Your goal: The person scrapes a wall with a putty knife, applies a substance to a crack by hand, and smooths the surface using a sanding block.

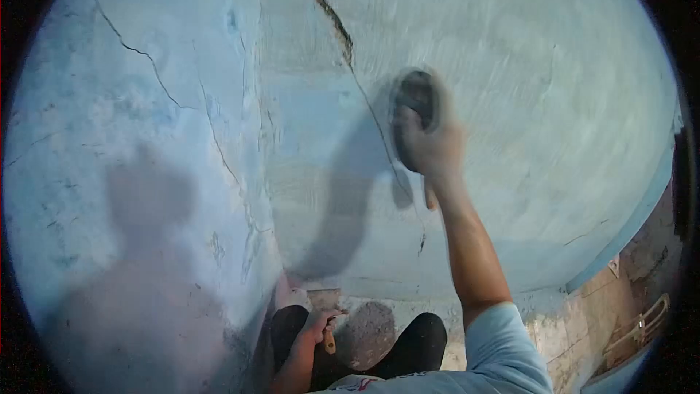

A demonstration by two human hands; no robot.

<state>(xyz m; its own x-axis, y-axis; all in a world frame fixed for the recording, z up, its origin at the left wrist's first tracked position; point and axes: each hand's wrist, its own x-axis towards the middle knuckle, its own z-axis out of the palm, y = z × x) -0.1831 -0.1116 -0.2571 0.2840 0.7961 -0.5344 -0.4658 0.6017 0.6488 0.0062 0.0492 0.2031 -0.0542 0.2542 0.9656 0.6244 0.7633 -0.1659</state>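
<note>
dark sanding pad under right hand

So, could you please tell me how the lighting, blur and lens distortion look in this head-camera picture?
In the head view, strong fisheye bending leaves black corners; the right hand and its dark pad are motion-blurred against the wall; light from behind throws arm and head shadows on the plaster; the left hand sits dim at the bottom.
</note>
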